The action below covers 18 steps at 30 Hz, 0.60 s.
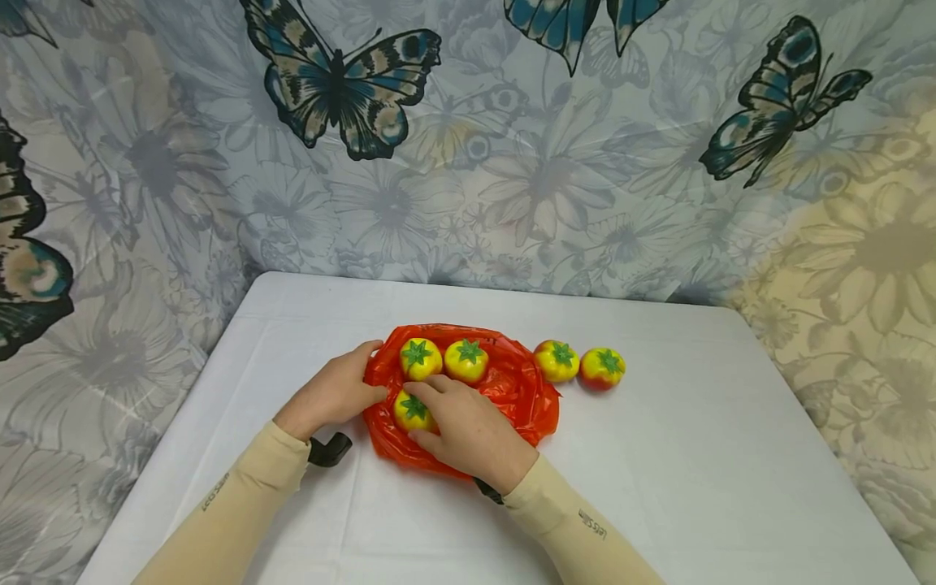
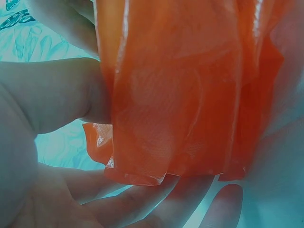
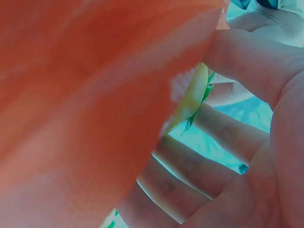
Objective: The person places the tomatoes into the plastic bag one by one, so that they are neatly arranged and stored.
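A: Quick, where's everything?
B: Red bag (image 1: 504, 386) lies spread on the table (image 1: 680, 463). Near fruit (image 1: 405, 410), yellow with a green leafy top, sits on the red plastic by the left rim. Far-left fruit (image 1: 420, 359) and far-right fruit (image 1: 466, 361) sit just beyond it, also within the bag's outline (how deep, can't tell). Inner loose fruit (image 1: 556, 361) and outer loose fruit (image 1: 602, 370) are side by side, right of the bag.
A: Grips?
B: Left hand (image 1: 332, 390) grips the bag's left edge, plastic between thumb and fingers. Right hand (image 1: 471, 426) grips near fruit, thumb on the close side, fingertips over the far side.
A: Handling tips?
B: I'd hold the left grip steady so the rim doesn't fold over the fruit. Right fingers belong on the fruit's sides, clear of the leaves and plastic; the right wrist view has film right against it, so pinching both looks likely. Probably slippery film, so light, even pressure, no dragging.
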Tool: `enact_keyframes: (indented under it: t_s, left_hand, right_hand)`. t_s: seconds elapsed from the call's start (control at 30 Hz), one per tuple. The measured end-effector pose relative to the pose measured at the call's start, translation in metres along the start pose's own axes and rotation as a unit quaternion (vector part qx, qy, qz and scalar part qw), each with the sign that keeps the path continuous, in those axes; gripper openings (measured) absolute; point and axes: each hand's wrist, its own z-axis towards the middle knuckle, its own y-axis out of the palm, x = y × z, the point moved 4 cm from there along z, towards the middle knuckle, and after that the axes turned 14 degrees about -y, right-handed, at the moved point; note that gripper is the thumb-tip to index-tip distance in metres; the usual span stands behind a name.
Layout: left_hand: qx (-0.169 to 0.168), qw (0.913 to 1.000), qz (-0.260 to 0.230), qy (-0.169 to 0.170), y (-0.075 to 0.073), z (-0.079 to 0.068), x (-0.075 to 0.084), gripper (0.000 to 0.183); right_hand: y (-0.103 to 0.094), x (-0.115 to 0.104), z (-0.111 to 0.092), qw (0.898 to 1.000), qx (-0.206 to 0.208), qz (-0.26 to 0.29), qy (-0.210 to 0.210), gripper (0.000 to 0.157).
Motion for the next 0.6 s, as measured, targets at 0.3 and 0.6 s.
enact_keyframes:
  t_s: [0.3,0.6]
  left_hand:
    - [-0.002,1.0000,-0.002,-0.001,0.0000,-0.0007,-0.0015,0.080]
    - [-0.002,1.0000,0.001,0.002,0.0015,-0.0008,0.0009,0.079]
  right_hand:
    - [0.0029,-0.0004,0.0015,1.000,-0.007,-0.005,-0.003,0.058]
    - [0.0027,0.0021,-0.0007,1.000,-0.012,0.003,0.004,0.060]
